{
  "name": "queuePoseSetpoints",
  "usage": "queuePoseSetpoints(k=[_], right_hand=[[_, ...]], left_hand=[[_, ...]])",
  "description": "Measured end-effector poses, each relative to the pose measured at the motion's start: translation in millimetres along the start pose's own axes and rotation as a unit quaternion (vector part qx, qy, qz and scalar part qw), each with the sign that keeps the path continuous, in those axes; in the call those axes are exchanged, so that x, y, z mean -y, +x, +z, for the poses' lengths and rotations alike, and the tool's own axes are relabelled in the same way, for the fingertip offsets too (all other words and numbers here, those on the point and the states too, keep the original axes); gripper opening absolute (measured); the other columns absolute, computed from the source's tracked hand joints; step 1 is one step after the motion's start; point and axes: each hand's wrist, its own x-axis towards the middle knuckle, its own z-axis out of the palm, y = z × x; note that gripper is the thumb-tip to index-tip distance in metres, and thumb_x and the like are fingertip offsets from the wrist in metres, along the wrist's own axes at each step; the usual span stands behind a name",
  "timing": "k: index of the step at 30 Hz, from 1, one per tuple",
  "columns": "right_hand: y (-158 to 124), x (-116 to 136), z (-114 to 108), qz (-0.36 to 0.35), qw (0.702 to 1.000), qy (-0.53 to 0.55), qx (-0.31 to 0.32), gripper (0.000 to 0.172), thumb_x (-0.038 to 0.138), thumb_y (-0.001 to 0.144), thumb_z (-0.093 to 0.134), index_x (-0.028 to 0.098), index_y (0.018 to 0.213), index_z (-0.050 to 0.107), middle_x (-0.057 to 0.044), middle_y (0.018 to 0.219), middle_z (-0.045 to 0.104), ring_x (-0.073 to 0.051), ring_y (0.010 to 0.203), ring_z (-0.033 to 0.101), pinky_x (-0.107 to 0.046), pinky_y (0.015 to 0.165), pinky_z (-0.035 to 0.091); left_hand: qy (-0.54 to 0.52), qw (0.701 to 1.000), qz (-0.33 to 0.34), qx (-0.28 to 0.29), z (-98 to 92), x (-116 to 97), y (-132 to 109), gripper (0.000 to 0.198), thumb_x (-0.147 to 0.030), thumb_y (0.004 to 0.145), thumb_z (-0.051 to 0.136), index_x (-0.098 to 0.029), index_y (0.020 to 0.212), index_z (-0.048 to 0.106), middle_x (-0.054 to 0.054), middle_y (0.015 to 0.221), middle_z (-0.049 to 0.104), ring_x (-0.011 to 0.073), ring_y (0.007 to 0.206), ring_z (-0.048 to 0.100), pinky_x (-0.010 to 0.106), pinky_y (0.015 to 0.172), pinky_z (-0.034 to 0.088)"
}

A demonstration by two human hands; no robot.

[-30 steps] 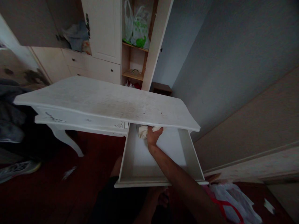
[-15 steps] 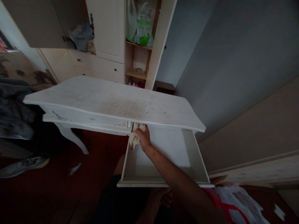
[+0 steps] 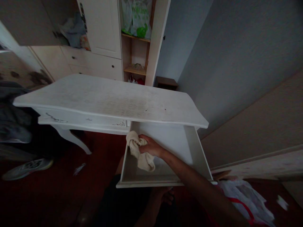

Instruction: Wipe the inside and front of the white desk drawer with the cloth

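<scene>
A cream cloth (image 3: 148,162) is bunched in my right hand (image 3: 151,146), whose fingers are closed round it. This hand is inside the pulled-out white drawer (image 3: 177,138), with the cloth against its left side wall and part of it hanging toward the drawer floor. My left hand (image 3: 165,196) is in shadow just below the drawer front, its fingers loosely bent and apart, with nothing visible in them. The drawer belongs to a white desk (image 3: 101,94) whose top has grey smudges near the middle.
Behind the desk stands a white wardrobe (image 3: 104,28) with plastic bags (image 3: 137,19) on a shelf. A shoe (image 3: 28,168) lies on the red floor at the left, near dark clothing (image 3: 14,116). A white plastic bag with red handles (image 3: 243,195) is at the lower right.
My right hand has drawn the cloth from the drawer's back left corner toward the front along the left side, and more of the cloth shows. The view has shifted slightly.
</scene>
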Motion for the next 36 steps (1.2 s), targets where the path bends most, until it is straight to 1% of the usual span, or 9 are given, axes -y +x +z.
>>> queuePoseSetpoints(k=[3, 6, 9, 11, 16, 22, 26, 30, 36], right_hand=[[-9, 2, -2, -0.064, 0.996, -0.061, -0.015, 0.066, 0.018, 0.057, 0.07, 0.023, 0.122, 0.059, -0.001, 0.113, 0.067, -0.023, 0.102, 0.061, -0.035, 0.092, 0.047], [-6, 11, 0, -0.118, 0.981, -0.125, -0.092, 0.08, 0.02, 0.068, 0.066, 0.026, 0.143, 0.042, -0.005, 0.14, 0.054, -0.026, 0.125, 0.051, -0.041, 0.107, 0.037], [7, 25, 8, -0.156, 0.955, -0.204, -0.15, 0.076, 0.021, 0.076, 0.06, 0.027, 0.148, 0.035, -0.006, 0.142, 0.051, -0.026, 0.13, 0.046, -0.043, 0.111, 0.033], [17, 32, 16, -0.165, 0.94, -0.258, -0.148, 0.074, 0.021, 0.078, 0.059, 0.026, 0.148, 0.037, -0.008, 0.139, 0.051, -0.027, 0.129, 0.045, -0.044, 0.112, 0.032], [22, 41, 29, -0.13, 0.923, -0.356, -0.071, 0.067, 0.02, 0.078, 0.061, 0.024, 0.143, 0.046, -0.011, 0.137, 0.041, -0.03, 0.122, 0.047, -0.047, 0.108, 0.036], [-19, 45, 29, -0.112, 0.899, -0.416, 0.076, 0.062, 0.016, 0.077, 0.064, 0.031, 0.136, 0.053, -0.009, 0.13, 0.042, -0.025, 0.11, 0.054, -0.043, 0.1, 0.045], [-48, 45, 26, -0.104, 0.882, -0.423, 0.177, 0.057, 0.015, 0.078, 0.066, 0.032, 0.132, 0.059, -0.009, 0.132, 0.043, -0.026, 0.11, 0.056, -0.041, 0.097, 0.047], [-58, 43, 17, -0.1, 0.867, -0.396, 0.286, 0.054, 0.012, 0.079, 0.063, 0.031, 0.129, 0.062, -0.006, 0.134, 0.045, -0.022, 0.119, 0.052, -0.034, 0.103, 0.042], [-56, 38, -5, -0.006, 0.856, -0.401, 0.326, 0.052, 0.007, 0.075, 0.062, 0.026, 0.123, 0.068, -0.007, 0.134, 0.052, -0.024, 0.119, 0.055, -0.032, 0.1, 0.041]], left_hand=[[0.002, 1.0, -0.004, -0.003, -0.5, 1, 1, 0.063, -0.063, 0.046, 0.081, -0.009, 0.077, 0.07, 0.01, 0.069, 0.069, 0.0157, 0.055, 0.059, 0.027, 0.051, 0.043], [0.0, 1.0, -0.003, 0.002, -1.1, 2, 1, 0.061, -0.062, 0.048, 0.08, -0.009, 0.076, 0.07, 0.011, 0.071, 0.069, 0.0158, 0.056, 0.059, 0.028, 0.051, 0.043], [0.009, 1.0, -0.003, 0.002, -1.5, 2, 0, 0.056, -0.06, 0.052, 0.079, -0.01, 0.075, 0.07, 0.011, 0.073, 0.071, 0.0167, 0.058, 0.06, 0.028, 0.052, 0.044], [0.019, 1.0, -0.002, 0.002, -1.1, 1, -2, 0.053, -0.059, 0.055, 0.078, -0.011, 0.076, 0.07, 0.011, 0.075, 0.071, 0.017, 0.06, 0.061, 0.028, 0.054, 0.045], [0.005, 1.0, 0.014, -0.001, 1.5, 1, -4, 0.049, -0.054, 0.058, 0.077, -0.01, 0.079, 0.07, 0.01, 0.073, 0.07, 0.0159, 0.058, 0.06, 0.027, 0.052, 0.044], [0.019, 1.0, -0.006, -0.006, -3.6, 6, 2, 0.054, -0.056, 0.057, 0.078, -0.01, 0.085, 0.071, 0.011, 0.076, 0.071, 0.0193, 0.062, 0.064, 0.031, 0.057, 0.049], [0.027, 0.999, -0.019, -0.011, -9.8, 9, 7, 0.052, -0.055, 0.059, 0.079, -0.012, 0.086, 0.071, 0.011, 0.074, 0.071, 0.0219, 0.063, 0.066, 0.031, 0.056, 0.05], [0.026, 0.999, -0.021, -0.003, -12.6, 11, 11, 0.05, -0.055, 0.058, 0.079, -0.013, 0.083, 0.071, 0.01, 0.069, 0.07, 0.0211, 0.06, 0.065, 0.031, 0.053, 0.048], [0.015, 1.0, -0.006, -0.004, -5.5, 6, 4, 0.056, -0.056, 0.054, 0.079, -0.009, 0.083, 0.07, 0.011, 0.075, 0.071, 0.0178, 0.06, 0.062, 0.029, 0.054, 0.047]])
